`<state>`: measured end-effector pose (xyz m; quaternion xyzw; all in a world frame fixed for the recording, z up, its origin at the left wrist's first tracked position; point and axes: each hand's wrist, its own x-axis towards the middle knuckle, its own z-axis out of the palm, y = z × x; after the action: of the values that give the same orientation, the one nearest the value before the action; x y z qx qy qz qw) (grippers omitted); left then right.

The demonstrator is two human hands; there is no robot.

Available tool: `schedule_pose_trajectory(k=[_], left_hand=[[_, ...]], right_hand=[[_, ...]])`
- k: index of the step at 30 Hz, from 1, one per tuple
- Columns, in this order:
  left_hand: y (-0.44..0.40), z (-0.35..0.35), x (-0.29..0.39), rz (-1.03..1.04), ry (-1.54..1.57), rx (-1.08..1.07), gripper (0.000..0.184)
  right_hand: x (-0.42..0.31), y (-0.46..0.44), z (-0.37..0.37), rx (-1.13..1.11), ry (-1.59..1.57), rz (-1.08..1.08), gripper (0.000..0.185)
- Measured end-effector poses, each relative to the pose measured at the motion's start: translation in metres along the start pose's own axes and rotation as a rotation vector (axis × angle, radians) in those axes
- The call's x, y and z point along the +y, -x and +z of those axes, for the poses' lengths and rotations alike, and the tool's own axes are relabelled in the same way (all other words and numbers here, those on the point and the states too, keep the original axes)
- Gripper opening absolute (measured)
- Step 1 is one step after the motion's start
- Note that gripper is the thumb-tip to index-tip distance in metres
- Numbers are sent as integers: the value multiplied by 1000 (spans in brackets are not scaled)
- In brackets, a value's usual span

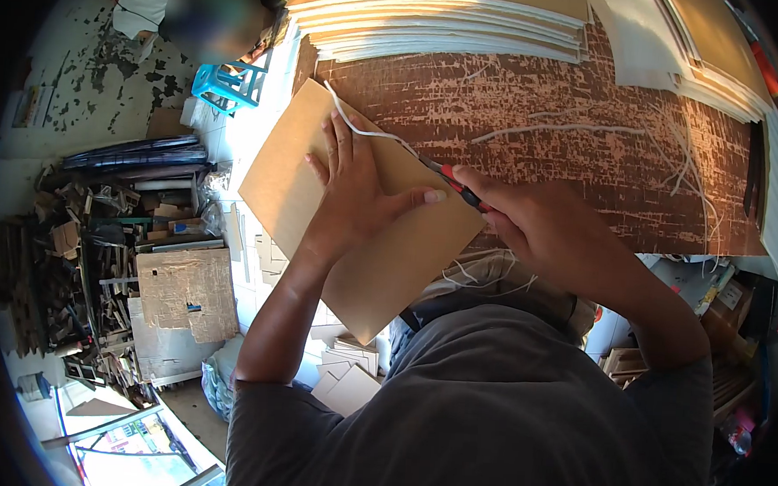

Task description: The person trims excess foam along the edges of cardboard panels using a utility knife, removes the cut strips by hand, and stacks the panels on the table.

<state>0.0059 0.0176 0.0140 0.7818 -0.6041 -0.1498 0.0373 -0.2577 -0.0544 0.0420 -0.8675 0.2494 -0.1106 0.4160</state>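
A brown rectangular board point(361, 268) lies tilted at the table's front left, partly over the edge. Spread on top of it, my left hand point(352, 188) presses flat with its fingers apart. My right hand point(540, 220) is closed round a red and black cutter point(462, 187), whose blade is at the board's upper right edge. From near the blade a thin white strip point(368, 134) curls over the board, past the fingers of my left hand.
Stacked boards point(444, 30) stand at the back of the scratched brown table point(555, 102), with another stack point(723, 76) at the right. White strips point(580, 128) lie on the table. A blue stool point(230, 85) and a person point(142, 6) are at upper left; scrap wood point(80, 253) is piled at left.
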Motion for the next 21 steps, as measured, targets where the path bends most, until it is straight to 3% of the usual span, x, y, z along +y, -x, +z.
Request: schedule_pose_trajectory(k=[12,21], left_hand=[[1,-3,6,-56,12,-25,153],[-1,-5,7,-62,12,-33,153]], right_hand=[[6,20,-2,-80,-39,32,60],[3,39,-4,-119,48,110,55]])
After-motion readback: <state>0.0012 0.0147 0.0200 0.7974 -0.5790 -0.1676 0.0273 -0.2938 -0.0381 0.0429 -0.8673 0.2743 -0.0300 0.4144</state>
